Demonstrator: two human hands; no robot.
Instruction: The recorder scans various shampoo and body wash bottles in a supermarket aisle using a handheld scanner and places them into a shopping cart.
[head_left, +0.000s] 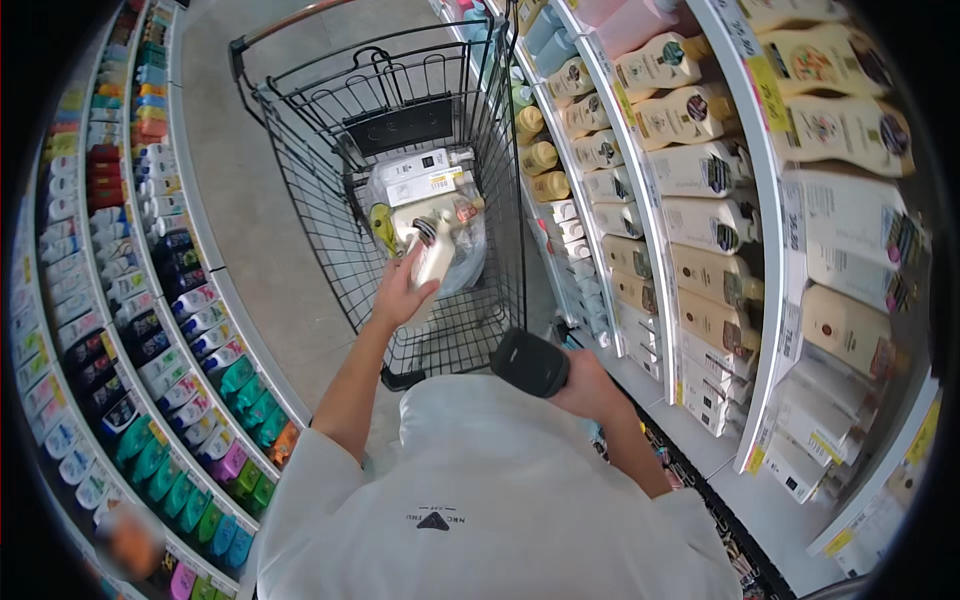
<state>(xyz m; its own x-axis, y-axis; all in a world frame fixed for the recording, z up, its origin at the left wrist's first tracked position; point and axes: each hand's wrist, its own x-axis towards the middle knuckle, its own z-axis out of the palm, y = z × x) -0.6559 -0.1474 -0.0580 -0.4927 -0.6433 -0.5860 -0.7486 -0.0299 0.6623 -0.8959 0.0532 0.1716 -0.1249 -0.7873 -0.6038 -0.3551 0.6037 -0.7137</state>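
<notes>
A wire shopping cart (487, 300) stands before me. My left hand (400, 296) is closed around a cream-white bottle (433, 262) with a dark cap or label near its top, held over the cart. Beyond it, low in the cart, several white boxes and bottles (420, 174) lie in or on clear plastic, with a green item (383, 227) at their left. In my right hand (592, 386) is a black handheld device (529, 361), seen from its back, in front of my shirt and to the right of the cart's near end.
Shelves of cream and white bottles (679, 116) with price tags rise close on the right. On the left, another shelf unit (217, 281) holds rows of coloured bottles. Grey floor (247, 187) shows between the left shelves and the cart. A blurred orange shape (129, 541) is at lower left.
</notes>
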